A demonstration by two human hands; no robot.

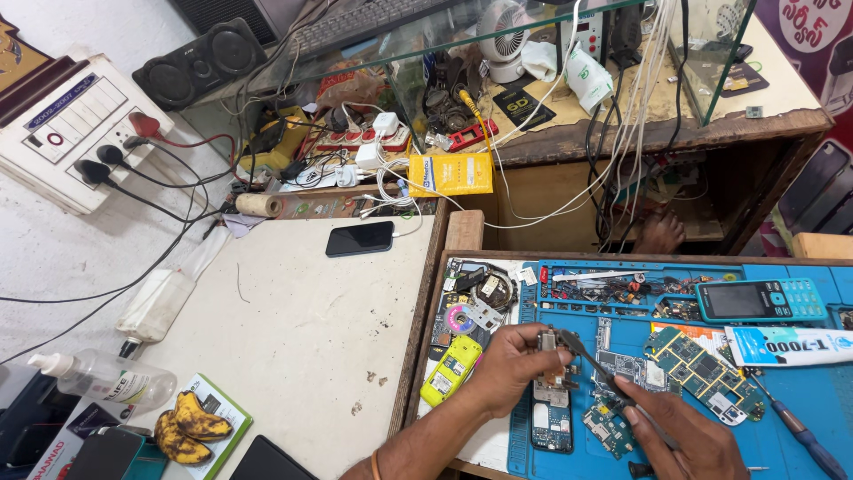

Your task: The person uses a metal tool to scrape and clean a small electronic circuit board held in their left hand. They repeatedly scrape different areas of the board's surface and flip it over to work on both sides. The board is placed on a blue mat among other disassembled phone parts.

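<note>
My left hand pinches a small metal phone part over the blue work mat. My right hand grips dark tweezers, whose tips reach up to that small part. Under the hands lies an opened phone body with a blue board. A green circuit board lies to the right of the tweezers. A yellow battery rests just left of my left hand.
A teal keypad phone and a white glue tube lie at the mat's right. A blue screwdriver lies at the right. A black smartphone, a spray bottle and bananas are on the white table at left.
</note>
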